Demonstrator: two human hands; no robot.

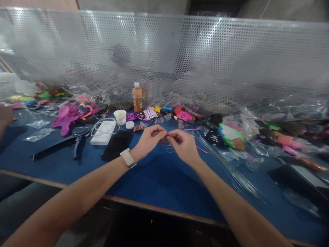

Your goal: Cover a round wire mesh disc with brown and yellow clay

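Note:
My left hand (150, 140), with a pale watch band on its wrist, is closed in a pinch above the blue table. My right hand (184, 145) pinches too, its fingertips meeting those of the left. Between them is a thin wire (169, 150), a fine loop of which hangs under the fingers. Something small and brownish also shows at the fingertips, too small to name. Just right of my right hand lies a pink strip (202, 150). A bundle of long thin wires (231, 168) stretches from behind that hand toward the front right.
On the left are long-handled cutters (77, 142), a white box with a cable (104, 133), a black pouch (118, 145) and a white cup (120, 117). A bottle (137, 97) stands before the perforated metal screen (159, 55). Colourful pieces and plastic bags line the back. Another person's hand (5, 116) shows far left.

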